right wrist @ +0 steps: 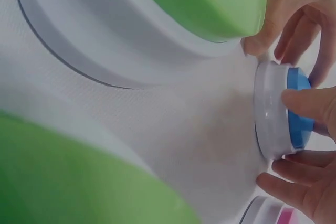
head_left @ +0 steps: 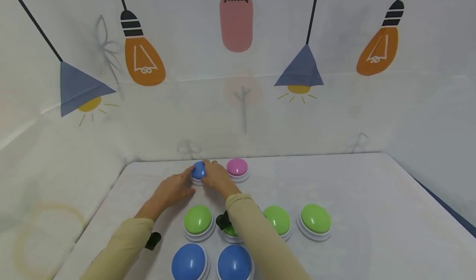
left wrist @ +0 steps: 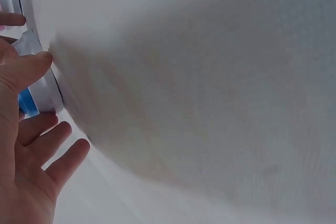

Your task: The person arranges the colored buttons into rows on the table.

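Note:
A small blue push button (head_left: 198,170) with a white base sits at the back edge of the white table, between both hands. My right hand (head_left: 219,178) grips it from the right, its thumb on the blue dome in the right wrist view and the other fingers spread past the base. From the left, my left hand (head_left: 174,191) reaches in with its index finger extended against the dome. Its thumb points out in front of the base, and its other fingers lie fairly straight beside the button in the left wrist view. Fingers hide part of the dome.
A pink button (head_left: 237,167) stands just right of my right hand. Several green buttons, among them one at the left (head_left: 198,220) and one at the right (head_left: 315,218), form a row nearer me. Two larger blue buttons (head_left: 189,262) are at the front. A printed wall sheet (head_left: 186,118) rises behind.

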Demonstrator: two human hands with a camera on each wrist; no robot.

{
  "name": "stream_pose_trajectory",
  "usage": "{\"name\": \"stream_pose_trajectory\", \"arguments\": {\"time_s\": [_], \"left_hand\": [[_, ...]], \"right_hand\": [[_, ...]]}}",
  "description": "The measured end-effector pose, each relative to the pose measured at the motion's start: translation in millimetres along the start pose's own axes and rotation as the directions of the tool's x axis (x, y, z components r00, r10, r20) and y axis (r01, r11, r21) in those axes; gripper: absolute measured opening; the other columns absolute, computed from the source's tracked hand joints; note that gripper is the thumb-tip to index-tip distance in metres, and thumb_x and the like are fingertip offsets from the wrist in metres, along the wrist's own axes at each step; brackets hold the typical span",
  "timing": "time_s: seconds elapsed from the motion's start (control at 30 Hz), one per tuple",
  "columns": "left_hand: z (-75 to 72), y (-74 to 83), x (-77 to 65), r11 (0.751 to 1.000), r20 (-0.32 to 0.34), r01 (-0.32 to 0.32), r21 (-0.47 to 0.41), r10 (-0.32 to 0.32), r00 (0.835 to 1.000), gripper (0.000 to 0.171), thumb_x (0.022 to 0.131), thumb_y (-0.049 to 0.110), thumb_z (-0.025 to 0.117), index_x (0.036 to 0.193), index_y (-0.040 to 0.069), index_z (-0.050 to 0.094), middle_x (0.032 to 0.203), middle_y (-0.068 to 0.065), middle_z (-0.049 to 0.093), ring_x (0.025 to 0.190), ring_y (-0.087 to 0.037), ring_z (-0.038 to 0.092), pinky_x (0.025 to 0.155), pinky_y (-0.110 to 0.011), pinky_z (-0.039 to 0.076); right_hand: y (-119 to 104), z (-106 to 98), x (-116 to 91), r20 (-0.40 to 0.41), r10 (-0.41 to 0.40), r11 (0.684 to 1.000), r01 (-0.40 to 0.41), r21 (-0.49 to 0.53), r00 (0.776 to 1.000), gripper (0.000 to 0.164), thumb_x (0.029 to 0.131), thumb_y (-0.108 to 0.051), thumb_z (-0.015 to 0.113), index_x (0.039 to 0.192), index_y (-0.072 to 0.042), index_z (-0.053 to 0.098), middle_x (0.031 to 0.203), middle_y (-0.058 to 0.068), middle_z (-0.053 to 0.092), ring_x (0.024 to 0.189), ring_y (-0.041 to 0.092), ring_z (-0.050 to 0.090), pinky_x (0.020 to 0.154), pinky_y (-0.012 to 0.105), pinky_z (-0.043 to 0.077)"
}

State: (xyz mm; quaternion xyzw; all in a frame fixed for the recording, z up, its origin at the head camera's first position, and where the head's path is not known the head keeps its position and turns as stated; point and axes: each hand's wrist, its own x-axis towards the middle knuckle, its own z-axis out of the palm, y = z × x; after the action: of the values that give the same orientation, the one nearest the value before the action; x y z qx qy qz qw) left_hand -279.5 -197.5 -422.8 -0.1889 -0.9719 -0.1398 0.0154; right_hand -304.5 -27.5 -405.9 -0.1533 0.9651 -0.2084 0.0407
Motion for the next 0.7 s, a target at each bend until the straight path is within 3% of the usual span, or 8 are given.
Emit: {"name": "stream_pose_trajectory", "arguments": {"time_s": [0.23,0.47,0.7], "left_hand": [[-1.1,7.7,-2.3,1.0,0.0,0.001,-0.009,-0.001,1.0,0.078,0.087,0.023,0.074,0.151,0.001,0.035,0.129,-0.028,0.06,0.107,-0.045,0.063,0.089,-0.057,0.052],[-0.1,9.5,-12.4,0.999,-0.037,-0.045,0.01,0.045,0.998,0.077,0.087,0.022,0.073,0.15,0.0,0.035,0.134,-0.027,0.057,0.112,-0.046,0.061,0.091,-0.057,0.051],[-0.8,16.3,-13.5,0.997,-0.071,-0.071,0.007,0.071,0.995,0.08,0.086,0.023,0.076,0.15,0.0,0.035,0.139,-0.029,0.052,0.114,-0.046,0.06,0.093,-0.057,0.051]], "right_hand": [[0,-5,-4,0.006,-0.005,1.0,0.005,-0.013,1.0,0.059,0.093,-0.022,0.067,0.146,-0.007,0.045,0.134,0.016,0.057,0.119,0.03,0.059,0.104,0.039,0.047],[-1,-9,-12,-0.011,-0.051,0.996,0.051,-0.067,0.999,0.052,0.092,-0.029,0.069,0.138,-0.008,0.054,0.129,0.013,0.059,0.112,0.03,0.062,0.097,0.04,0.052],[4,-17,-19,-0.06,-0.112,0.983,0.102,-0.15,0.992,0.047,0.091,-0.032,0.069,0.131,-0.008,0.06,0.121,0.011,0.063,0.105,0.025,0.065,0.091,0.035,0.054]]}}
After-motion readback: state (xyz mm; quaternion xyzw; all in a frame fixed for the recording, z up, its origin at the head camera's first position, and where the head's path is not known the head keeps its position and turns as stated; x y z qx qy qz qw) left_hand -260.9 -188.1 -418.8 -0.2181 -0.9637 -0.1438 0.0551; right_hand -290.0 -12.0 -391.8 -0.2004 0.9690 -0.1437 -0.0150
